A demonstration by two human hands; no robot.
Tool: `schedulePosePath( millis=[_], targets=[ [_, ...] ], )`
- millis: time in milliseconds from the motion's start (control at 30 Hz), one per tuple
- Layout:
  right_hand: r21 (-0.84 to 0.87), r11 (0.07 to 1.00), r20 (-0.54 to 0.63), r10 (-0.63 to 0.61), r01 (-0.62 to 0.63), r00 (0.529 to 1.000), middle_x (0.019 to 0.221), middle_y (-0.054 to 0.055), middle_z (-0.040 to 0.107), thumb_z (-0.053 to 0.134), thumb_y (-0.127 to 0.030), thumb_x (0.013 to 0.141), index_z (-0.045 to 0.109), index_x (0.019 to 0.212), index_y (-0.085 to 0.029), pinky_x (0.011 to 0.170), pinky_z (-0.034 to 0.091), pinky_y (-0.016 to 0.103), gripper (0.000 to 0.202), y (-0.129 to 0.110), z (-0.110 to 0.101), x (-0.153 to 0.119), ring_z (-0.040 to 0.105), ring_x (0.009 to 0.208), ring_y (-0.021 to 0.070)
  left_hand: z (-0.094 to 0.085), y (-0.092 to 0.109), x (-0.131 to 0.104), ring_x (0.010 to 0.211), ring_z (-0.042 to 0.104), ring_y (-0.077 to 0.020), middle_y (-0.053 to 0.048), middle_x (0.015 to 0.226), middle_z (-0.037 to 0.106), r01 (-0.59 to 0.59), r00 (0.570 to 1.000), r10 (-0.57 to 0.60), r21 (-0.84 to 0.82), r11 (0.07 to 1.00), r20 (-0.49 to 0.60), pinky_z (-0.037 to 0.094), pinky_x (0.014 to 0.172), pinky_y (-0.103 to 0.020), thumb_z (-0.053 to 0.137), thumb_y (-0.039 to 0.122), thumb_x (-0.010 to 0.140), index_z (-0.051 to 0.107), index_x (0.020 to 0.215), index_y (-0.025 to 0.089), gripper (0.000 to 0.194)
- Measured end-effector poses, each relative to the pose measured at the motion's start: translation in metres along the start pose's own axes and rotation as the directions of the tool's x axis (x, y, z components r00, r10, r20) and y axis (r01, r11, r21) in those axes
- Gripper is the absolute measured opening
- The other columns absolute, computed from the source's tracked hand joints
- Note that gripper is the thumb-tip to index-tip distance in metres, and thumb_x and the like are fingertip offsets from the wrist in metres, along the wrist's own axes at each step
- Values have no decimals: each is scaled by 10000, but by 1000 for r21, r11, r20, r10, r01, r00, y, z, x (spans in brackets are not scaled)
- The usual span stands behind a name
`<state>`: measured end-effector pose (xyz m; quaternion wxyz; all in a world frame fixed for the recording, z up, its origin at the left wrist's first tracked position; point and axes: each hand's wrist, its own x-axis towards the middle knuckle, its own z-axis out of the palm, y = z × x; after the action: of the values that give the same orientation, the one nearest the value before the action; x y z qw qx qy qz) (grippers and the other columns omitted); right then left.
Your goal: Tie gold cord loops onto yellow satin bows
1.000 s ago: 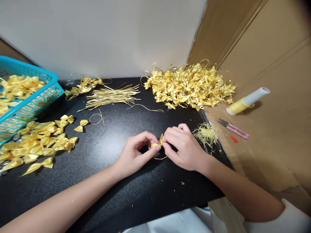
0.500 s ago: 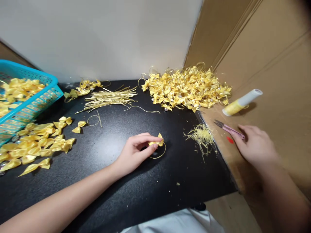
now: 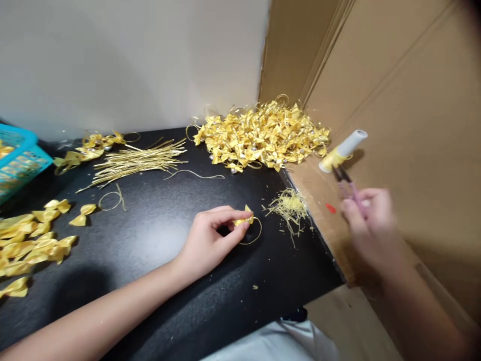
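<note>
Between thumb and fingers, my left hand pinches a small yellow ribbon bow; a loop of gold cord hangs from it, close over the black table. My right hand, blurred by motion, grips a pair of pink-handled snips above the cardboard at the right. The dark blades point up and away, apart at their tips. A heap of yellow scraps of cut cord lies between the two hands.
Finished-looking bows with cord loops are piled at the back. Gold cord lengths lie left of them. Loose bows and a blue basket are at the left. A white tube wound with yellow stands tilted on the cardboard.
My right hand has picked the snips up off the cardboard and raised them. My left hand still pinches the bow. The view has turned to the right.
</note>
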<state>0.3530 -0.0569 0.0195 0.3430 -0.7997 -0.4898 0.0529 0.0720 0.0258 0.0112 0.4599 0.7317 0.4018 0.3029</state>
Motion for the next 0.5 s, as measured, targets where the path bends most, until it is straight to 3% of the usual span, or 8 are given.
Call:
schedulePosePath(
  millis=[100, 167, 233, 300, 333, 433, 500],
  targets=[
    [276, 960, 242, -126, 57, 962, 871, 61, 676, 410, -439, 942, 538, 1144, -204, 660, 495, 307, 335, -35, 20, -34, 639, 755, 193, 15, 3, 9, 662, 623, -139, -60, 782, 723, -39, 999, 40, 19, 999, -31, 474, 612, -244, 643, 259, 839, 767, 964, 172, 196],
    [419, 908, 291, -103, -30, 951, 936, 71, 684, 372, -433, 973, 605, 992, -212, 727, 515, 289, 322, -50, 38, -47, 651, 829, 178, 22, -1, 13, 683, 632, -149, -70, 817, 735, -15, 998, 15, 3, 1000, -64, 489, 632, -253, 647, 272, 837, 765, 970, 168, 206],
    [551, 831, 292, -108, -75, 950, 797, 51, 658, 340, -475, 981, 598, 850, -206, 638, 517, 250, 395, -56, 53, -51, 629, 702, 153, 28, -8, 16, 653, 630, -149, -67, 785, 736, 33, 997, -38, -75, 997, -62, 490, 597, -244, 675, 299, 813, 772, 921, 157, 203],
    [565, 809, 408, -106, -160, 907, 813, 57, 667, 366, -484, 978, 619, 912, -201, 679, 537, 258, 385, -51, 63, -50, 640, 720, 154, 32, -14, 17, 665, 623, -145, -67, 794, 727, 81, 992, -93, -137, 987, -81, 491, 605, -241, 659, 309, 828, 755, 999, 146, 256],
    [587, 792, 400, -104, -167, 911, 756, 50, 661, 405, -525, 954, 626, 888, -201, 639, 543, 253, 397, -45, 65, -49, 638, 674, 156, 34, -15, 17, 620, 602, -134, -50, 736, 706, 86, 991, -103, -172, 981, -88, 481, 581, -235, 661, 313, 825, 737, 1060, 142, 300],
    [581, 765, 410, 22, -279, 912, 912, 96, 709, 410, -568, 936, 658, 1021, -213, 666, 585, 297, 441, -12, 70, -56, 702, 809, 211, 42, -8, 17, 590, 570, -122, -41, 717, 683, 61, 995, -74, -180, 982, -64, 468, 566, -235, 641, 305, 832, 733, 1053, 140, 290],
    [569, 788, 357, 18, -233, 934, 945, 84, 719, 502, -589, 884, 658, 1080, -278, 597, 592, 326, 400, 17, 81, -62, 707, 834, 248, 39, 0, 18, 572, 562, -126, -31, 676, 664, 95, 994, -103, -169, 981, -38, 460, 545, -239, 636, 304, 841, 729, 1026, 139, 264]
  ],
)
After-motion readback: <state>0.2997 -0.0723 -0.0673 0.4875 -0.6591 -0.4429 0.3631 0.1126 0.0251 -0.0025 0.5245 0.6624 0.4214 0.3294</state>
